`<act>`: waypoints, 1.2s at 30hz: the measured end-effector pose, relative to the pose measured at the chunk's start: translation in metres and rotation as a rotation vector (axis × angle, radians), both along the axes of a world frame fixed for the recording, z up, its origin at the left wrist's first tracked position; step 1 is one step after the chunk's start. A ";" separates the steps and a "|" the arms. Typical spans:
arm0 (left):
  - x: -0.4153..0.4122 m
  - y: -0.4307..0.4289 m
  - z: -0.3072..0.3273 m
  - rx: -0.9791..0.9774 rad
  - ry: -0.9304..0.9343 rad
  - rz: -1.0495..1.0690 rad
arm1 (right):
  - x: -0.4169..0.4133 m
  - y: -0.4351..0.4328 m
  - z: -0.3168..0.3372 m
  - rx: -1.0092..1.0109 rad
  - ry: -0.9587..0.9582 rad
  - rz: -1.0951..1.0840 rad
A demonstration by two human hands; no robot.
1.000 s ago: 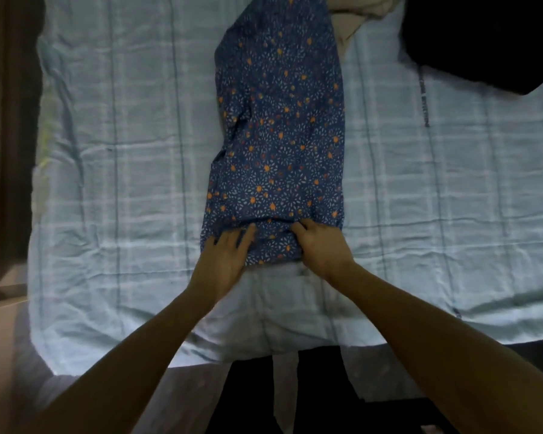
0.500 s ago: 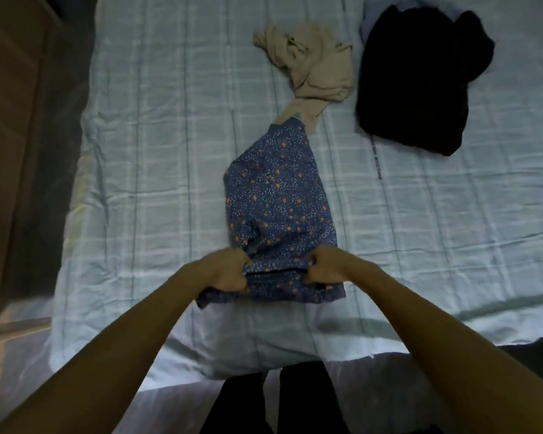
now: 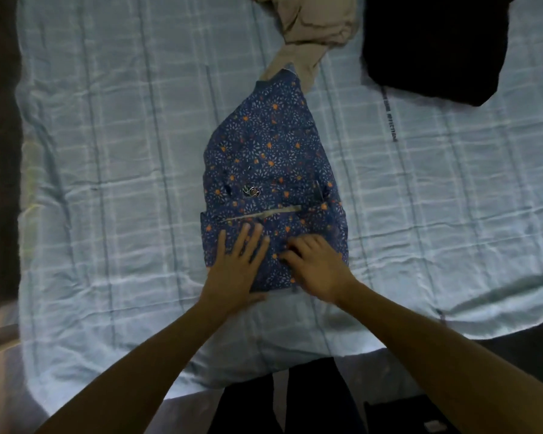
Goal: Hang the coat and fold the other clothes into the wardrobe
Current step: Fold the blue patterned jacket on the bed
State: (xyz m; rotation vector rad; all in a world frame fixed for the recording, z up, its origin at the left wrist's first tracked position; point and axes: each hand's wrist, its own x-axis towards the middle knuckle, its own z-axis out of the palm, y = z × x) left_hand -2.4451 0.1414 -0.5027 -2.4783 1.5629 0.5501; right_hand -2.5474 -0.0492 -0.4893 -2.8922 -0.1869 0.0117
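Blue garment (image 3: 270, 158), floral print, lies folded at frame centre on the checked sheet (image 3: 107, 151), long axis running up the frame and narrowing toward the top. A folded-over layer covers its lower part, and a pale strip of edge shows across the fold. A metal snap (image 3: 253, 191) is visible just above that strip. Left hand (image 3: 235, 267) is flat on the lower left of the garment, fingers straight and spread, palm down and holding nothing, with the heel of the hand at the garment's bottom edge. Right hand (image 3: 315, 267) rests on the lower right, just beside the left, its fingers curled in toward the middle — motion blur, so cannot tell whether they pinch the cloth or only press it. Both hands sit below the fold line, and most of the garment extends above them. Beige garment (image 3: 314, 23) is bunched at top centre, its tail touching the blue garment's upper end. Black garment (image 3: 436, 42) lies at upper right — well apart from the hands.
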 end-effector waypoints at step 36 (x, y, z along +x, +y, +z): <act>0.095 -0.078 0.031 0.049 0.135 0.172 | 0.127 -0.067 0.033 -0.068 0.700 -0.194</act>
